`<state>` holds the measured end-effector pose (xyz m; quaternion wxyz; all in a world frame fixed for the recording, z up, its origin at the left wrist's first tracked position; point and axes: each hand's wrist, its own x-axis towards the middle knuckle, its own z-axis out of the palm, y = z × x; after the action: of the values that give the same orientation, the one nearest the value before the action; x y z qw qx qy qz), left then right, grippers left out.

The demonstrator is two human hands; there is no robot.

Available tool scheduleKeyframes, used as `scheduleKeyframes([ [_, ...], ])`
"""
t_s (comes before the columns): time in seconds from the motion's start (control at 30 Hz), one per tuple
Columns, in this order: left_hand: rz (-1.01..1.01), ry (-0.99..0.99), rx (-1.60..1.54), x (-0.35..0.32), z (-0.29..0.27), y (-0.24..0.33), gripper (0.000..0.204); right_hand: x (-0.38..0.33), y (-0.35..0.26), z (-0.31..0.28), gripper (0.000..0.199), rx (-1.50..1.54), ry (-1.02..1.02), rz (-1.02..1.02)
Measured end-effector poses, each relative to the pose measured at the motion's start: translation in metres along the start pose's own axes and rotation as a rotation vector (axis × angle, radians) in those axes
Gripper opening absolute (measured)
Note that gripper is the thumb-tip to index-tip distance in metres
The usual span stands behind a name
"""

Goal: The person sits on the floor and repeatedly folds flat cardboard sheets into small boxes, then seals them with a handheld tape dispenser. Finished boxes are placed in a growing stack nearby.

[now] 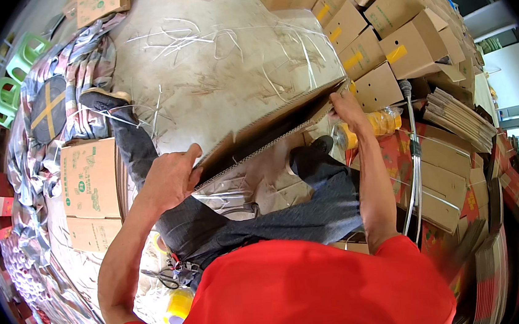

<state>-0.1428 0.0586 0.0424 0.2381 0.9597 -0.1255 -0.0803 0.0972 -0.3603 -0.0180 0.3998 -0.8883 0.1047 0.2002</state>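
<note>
Left hand [173, 177] reaches forward on a bent bare arm, fingers curled in a grip, thumb up. Right hand [346, 106] stretches farther ahead, arm nearly straight, fingers apparently pinched shut.

One view only, head-mounted fisheye, looking steeply down over our red shirt [320, 292] at our lap and the concrete floor [215, 73]. Close range: both forearms enter from the lower edge. Straight edges bow toward the rim, where stacked cartons [395, 20] curve along the upper right. No second view to overlap.
</note>
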Motion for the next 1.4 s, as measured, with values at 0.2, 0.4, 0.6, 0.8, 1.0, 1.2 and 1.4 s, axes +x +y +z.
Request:
scheduleKeyframes([
  [0.2, -0.224, 0.345, -0.183, -0.004, 0.003, -0.026, 0.033, -0.027, -0.022, 0.012, 0.037, -0.492, -0.170, -0.469],
  [0.4, -0.329, 0.508, -0.153, 0.010, 0.008, -0.045, 0.037, -0.065, -0.080, 0.067, 0.052, -0.677, -0.093, -0.445],
  [0.6, -0.409, 0.374, -0.007, 0.041, 0.023, -0.028, 0.037, -0.062, -0.082, 0.125, 0.052, -0.924, -0.081, -0.466],
  [0.8, -0.189, 0.031, -0.069, 0.044, 0.062, -0.042, 0.055, -0.041, -0.076, 0.130, 0.069, -0.645, -0.263, -0.682],
  [1.0, -0.004, -0.021, -0.242, 0.022, 0.026, -0.009, 0.058, -0.012, -0.045, 0.108, 0.056, -0.023, -0.519, -0.278],
  [1.2, 0.190, -0.039, -0.160, 0.041, 0.054, -0.016, 0.053, -0.027, -0.004, 0.093, 0.045, 0.325, -0.494, -0.076],
  [1.4, 0.331, 0.329, 0.113, 0.096, 0.080, -0.096, 0.052, 0.016, 0.015, 0.122, 0.058, 0.707, -0.120, -0.398],
])
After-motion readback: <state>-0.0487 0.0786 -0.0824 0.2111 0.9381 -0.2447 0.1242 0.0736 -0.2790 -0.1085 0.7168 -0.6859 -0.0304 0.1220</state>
